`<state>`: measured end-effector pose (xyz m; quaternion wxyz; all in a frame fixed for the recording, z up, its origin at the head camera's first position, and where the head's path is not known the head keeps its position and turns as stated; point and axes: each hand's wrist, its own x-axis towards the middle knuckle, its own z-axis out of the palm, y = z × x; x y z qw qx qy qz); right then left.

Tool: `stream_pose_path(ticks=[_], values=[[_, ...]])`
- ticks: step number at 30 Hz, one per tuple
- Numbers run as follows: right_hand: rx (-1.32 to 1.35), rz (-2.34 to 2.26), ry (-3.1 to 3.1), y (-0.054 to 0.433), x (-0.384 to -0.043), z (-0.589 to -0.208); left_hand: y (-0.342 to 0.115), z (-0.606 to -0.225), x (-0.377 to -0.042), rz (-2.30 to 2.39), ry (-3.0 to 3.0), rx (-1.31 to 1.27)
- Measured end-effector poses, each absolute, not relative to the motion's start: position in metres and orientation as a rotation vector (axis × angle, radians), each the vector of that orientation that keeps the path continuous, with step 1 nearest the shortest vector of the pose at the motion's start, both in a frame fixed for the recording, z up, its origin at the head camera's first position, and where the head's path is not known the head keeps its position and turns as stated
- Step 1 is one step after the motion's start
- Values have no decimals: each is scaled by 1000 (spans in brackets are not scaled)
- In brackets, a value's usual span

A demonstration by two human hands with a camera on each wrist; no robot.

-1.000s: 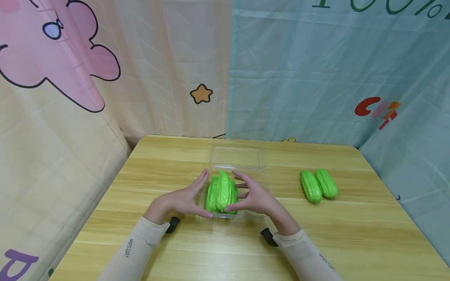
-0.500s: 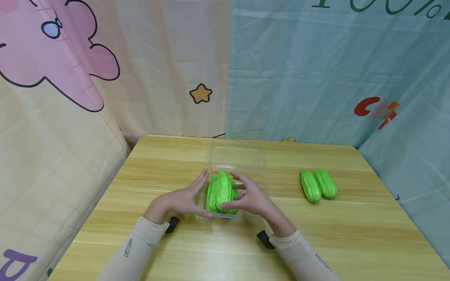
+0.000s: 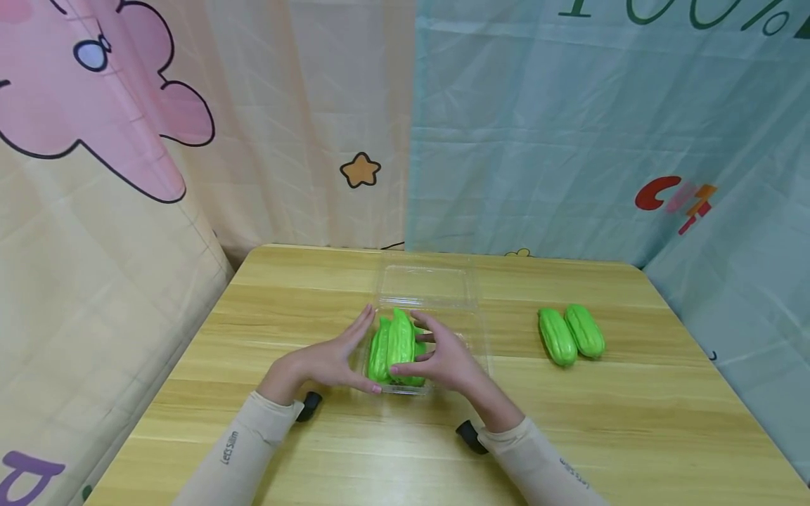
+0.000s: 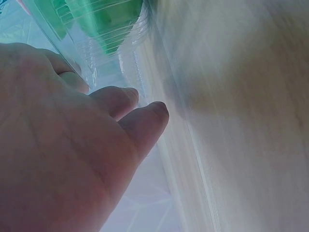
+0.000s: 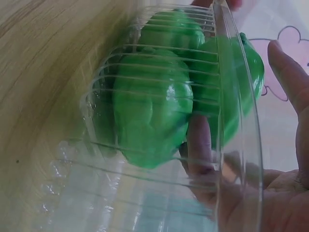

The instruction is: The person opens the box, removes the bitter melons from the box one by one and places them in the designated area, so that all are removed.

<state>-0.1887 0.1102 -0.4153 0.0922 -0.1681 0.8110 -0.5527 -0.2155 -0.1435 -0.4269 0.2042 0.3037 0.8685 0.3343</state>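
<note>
Several glossy green ridged bitter melons lie in a clear plastic clamshell box (image 3: pixel 405 391), its lid (image 3: pixel 427 284) folded back behind it. One bitter melon (image 3: pixel 401 344) lies on top of others; in the right wrist view it leans above a lower bitter melon (image 5: pixel 152 106). My left hand (image 3: pixel 325 360) rests along the box's left side, thumb and fingers spread. From the right, my right hand (image 3: pixel 443 357) reaches over the box with its thumb spread across the top bitter melon. One right finger (image 5: pixel 199 137) touches a melon inside the box, while another digit stands apart from it.
Two more bitter melons (image 3: pixel 571 334) lie side by side on the wooden table (image 3: pixel 633 422), right of the box. Printed cloth curtains (image 3: pixel 538 126) hang behind and beside the table. Black wrist mounts (image 3: pixel 471 437) show under the wrists.
My right hand has slid left, farther over the melons in the box. The left hand stays in place, and the melons have hardly shifted.
</note>
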Motion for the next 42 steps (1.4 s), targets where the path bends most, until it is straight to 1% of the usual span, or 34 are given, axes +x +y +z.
stream_pose_path(ticks=[24, 32, 42], values=[[-523, -1682, 2398, 110, -187, -412, -145, -427, -216, 943, 2422, 842], [-491, -1723, 2338, 123, -186, -402, -145, -432, -216, 940, 2428, 839], [-478, -1802, 2329, 145, -189, -384, -145, -429, -215, 935, 2428, 842]])
